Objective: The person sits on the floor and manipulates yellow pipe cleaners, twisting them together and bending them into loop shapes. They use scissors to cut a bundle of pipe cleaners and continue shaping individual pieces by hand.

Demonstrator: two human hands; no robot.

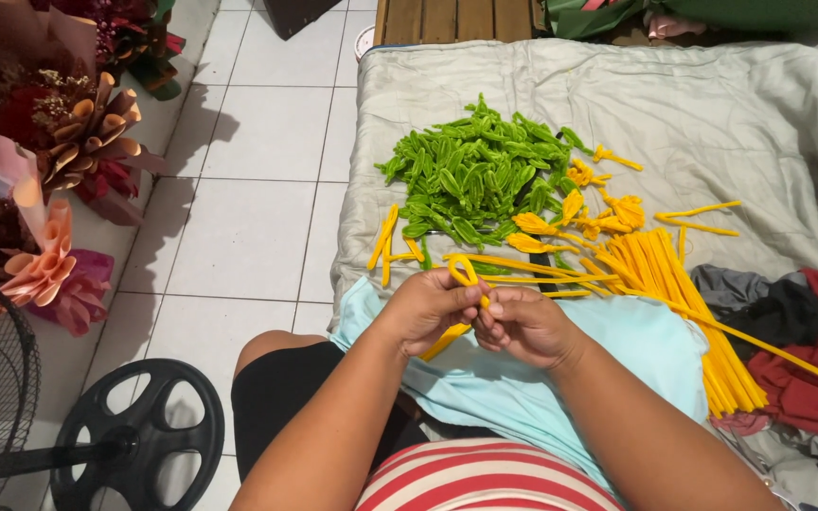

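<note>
Yellow pipe cleaner (463,273), loop pointing up and away, pinched by both hands' fingers (473,295).

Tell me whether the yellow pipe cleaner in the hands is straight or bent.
Bent: the yellow pipe cleaner curls into a loop above the left hand and right hand.

Grey quilt (731,104) (rumpled) bears green leaves (471,175) and yellow stems (674,284).

White tiled floor beside a low padded platform.
Grey-green quilt (712,104) covers wooden slats (447,17) at 12 o'clock; black fan base (139,435) at 8 o'clock; paper bouquets (59,142) at 10 o'clock.
</note>
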